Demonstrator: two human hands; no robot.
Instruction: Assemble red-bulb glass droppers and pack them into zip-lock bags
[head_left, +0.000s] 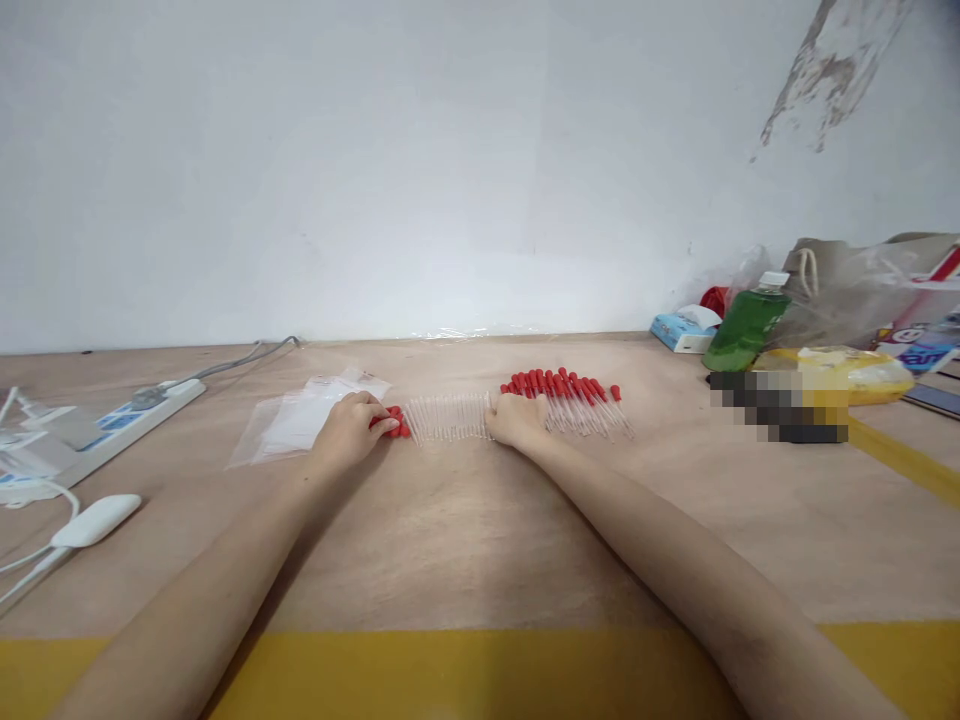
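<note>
A row of thin clear glass dropper tubes (450, 415) lies side by side on the table between my hands. My left hand (352, 425) is at the row's left end, its thumb and fingertips closed at a small heap of red rubber bulbs (403, 425); a bulb appears pinched in them. At the right end, my right hand (517, 418) is closed with the fingers curled down against the tubes; what they grip is hidden. Beyond it lies a fan of droppers fitted with red bulbs (574, 385), their glass tips pointing toward me.
Clear plastic bags (292, 415) lie behind my left hand. A white power strip (105, 440) with cables and a white plug-like device (97, 520) are at left. On the right are a tissue pack (682, 330), a green bottle (746, 325) and a yellow packet (840, 375).
</note>
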